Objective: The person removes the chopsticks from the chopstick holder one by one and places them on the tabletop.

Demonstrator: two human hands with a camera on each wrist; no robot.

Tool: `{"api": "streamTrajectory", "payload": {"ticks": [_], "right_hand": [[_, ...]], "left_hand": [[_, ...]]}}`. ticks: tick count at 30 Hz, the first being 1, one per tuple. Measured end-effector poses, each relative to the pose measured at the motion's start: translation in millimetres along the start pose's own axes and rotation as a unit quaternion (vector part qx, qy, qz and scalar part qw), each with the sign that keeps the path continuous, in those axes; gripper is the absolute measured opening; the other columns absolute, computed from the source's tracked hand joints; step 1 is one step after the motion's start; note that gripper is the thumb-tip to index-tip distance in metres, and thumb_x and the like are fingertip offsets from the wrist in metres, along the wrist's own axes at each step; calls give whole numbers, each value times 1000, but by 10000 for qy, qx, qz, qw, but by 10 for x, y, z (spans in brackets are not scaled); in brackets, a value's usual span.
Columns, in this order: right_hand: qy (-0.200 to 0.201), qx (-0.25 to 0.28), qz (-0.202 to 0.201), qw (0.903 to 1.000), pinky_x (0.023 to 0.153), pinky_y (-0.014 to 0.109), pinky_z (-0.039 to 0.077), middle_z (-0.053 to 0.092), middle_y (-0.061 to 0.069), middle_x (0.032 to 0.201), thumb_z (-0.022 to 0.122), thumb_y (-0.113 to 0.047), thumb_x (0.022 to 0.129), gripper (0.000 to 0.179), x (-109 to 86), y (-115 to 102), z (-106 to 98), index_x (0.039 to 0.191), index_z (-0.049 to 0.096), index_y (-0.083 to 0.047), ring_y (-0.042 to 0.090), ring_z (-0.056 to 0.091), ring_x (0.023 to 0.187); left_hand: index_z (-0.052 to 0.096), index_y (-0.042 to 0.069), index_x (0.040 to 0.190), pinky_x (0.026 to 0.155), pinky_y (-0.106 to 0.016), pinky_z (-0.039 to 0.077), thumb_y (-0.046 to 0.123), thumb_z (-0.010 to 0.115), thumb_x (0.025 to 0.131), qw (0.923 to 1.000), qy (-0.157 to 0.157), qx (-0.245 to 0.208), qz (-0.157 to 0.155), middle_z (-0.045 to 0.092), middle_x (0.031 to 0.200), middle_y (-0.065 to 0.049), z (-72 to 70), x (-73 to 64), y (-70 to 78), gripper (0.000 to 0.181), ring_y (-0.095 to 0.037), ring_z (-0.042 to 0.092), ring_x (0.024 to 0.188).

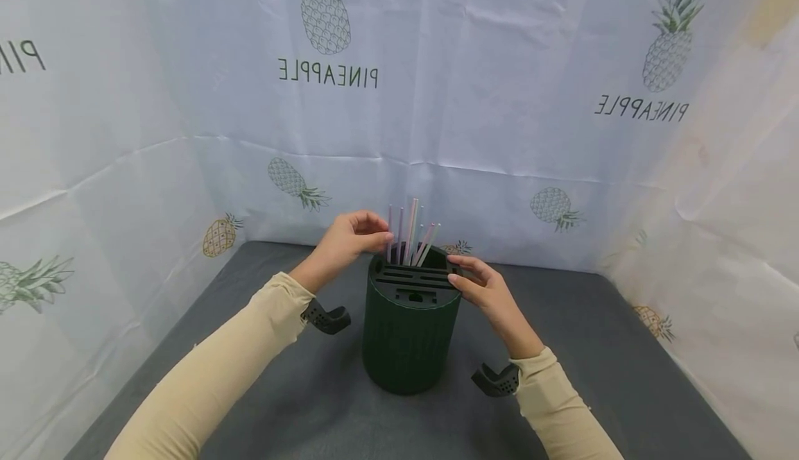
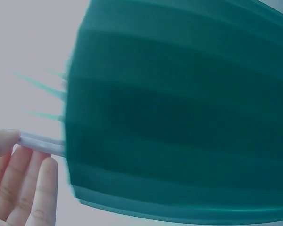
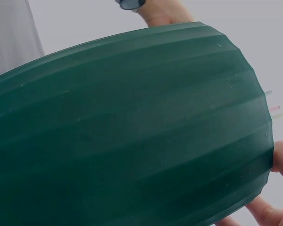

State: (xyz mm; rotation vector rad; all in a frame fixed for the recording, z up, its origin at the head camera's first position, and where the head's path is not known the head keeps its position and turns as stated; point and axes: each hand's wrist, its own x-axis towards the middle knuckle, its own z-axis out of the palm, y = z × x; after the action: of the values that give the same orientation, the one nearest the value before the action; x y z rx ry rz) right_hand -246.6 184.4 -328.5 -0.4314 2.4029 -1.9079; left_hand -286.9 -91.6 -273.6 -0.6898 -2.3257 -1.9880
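With the left hand pinching a thin, pale purple straw and the right hand gripping the round, ridged, dark green holder between them, best move the straw straight and gently.

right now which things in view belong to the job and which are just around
Part of the job:
- thin pastel sticks, standing in the holder
- dark green slotted holder
- left grip, pinching at the sticks
- right grip, on the holder's rim

Just around:
- pineapple-print cloth
- dark tabletop
- black wrist pieces
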Motion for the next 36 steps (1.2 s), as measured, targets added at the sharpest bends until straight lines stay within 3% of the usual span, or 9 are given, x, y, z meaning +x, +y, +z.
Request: {"api": "streamTrajectory", "payload": {"ticks": [5, 10, 17, 22, 24, 27, 31, 33, 36], "right_hand": [[27, 107, 43, 9999, 112, 57, 32, 35, 8, 152, 62, -30, 96, 52, -8, -5, 6, 142, 45, -14, 31, 39, 138], [5, 130, 34, 9999, 112, 57, 32, 33, 8, 153, 62, -30, 96, 53, -9, -9, 7, 143, 45, -14, 31, 38, 139], [-3, 112, 27, 9999, 112, 56, 33, 34, 8, 152, 62, -30, 96, 53, -18, -2, 4, 143, 45, -14, 31, 38, 139], [23, 105, 39, 9999, 112, 57, 32, 33, 8, 153, 62, -30, 96, 53, -43, -6, 2, 143, 45, -14, 31, 37, 139], [49, 92, 64, 9999, 112, 57, 32, 32, 9, 153, 62, -31, 96, 53, -53, -9, -1, 143, 44, -14, 32, 37, 139], [84, 76, 81, 9999, 112, 58, 32, 31, 9, 154, 61, -32, 96, 54, -66, -15, -14, 143, 44, -13, 32, 36, 140], [105, 77, 66, 9999, 112, 58, 31, 30, 11, 154, 61, -32, 96, 54, -67, -23, -20, 144, 43, -11, 33, 34, 140], [102, 87, 66, 9999, 113, 58, 30, 29, 11, 154, 61, -31, 96, 54, -60, -25, -13, 144, 43, -11, 33, 34, 141], [80, 89, 62, 9999, 113, 59, 30, 30, 11, 154, 61, -31, 96, 54, -41, -25, 9, 144, 44, -12, 33, 34, 141]], "left_hand": [[60, -4, 106, 85, -36, 58, 7, 68, 90, 9989, 60, -307, 350, 67, 97, -11, -61, 39, 218, 20, -19, 68, 88], [62, 5, 95, 82, -35, 59, 1, 67, 90, 9917, 262, -646, 1083, 68, 88, -2, -185, 62, 584, 8, -15, 68, 83], [65, 3, 91, 77, -31, 60, -9, 66, 86, 9586, 711, -1728, 2147, 70, 84, -6, -462, -20, 1155, 13, -16, 69, 78], [64, -3, 94, 72, -30, 60, -8, 71, 83, 9335, 1198, -2462, 2316, 70, 83, -11, -733, -168, 1329, 14, -21, 69, 75], [65, -3, 94, 71, -28, 60, -5, 72, 82, 9350, 1392, -2467, 2136, 70, 82, -10, -834, -200, 1255, 14, -20, 68, 74], [68, 1, 92, 70, -25, 59, -1, 72, 84, 9486, 1561, -2262, 1566, 70, 81, -5, -927, -218, 981, 10, -15, 67, 72], [68, 8, 92, 71, -20, 58, 5, 71, 87, 9702, 1580, -1792, 407, 69, 82, 2, -944, -235, 401, 6, -9, 65, 73], [67, 9, 94, 72, -19, 58, 7, 69, 89, 9747, 1544, -1606, -192, 68, 83, 4, -925, -254, 72, 6, -8, 65, 74], [66, 6, 102, 75, -20, 58, 10, 67, 91, 9729, 1585, -1349, -1009, 68, 84, 4, -870, -303, -394, 12, -6, 64, 75]]}}
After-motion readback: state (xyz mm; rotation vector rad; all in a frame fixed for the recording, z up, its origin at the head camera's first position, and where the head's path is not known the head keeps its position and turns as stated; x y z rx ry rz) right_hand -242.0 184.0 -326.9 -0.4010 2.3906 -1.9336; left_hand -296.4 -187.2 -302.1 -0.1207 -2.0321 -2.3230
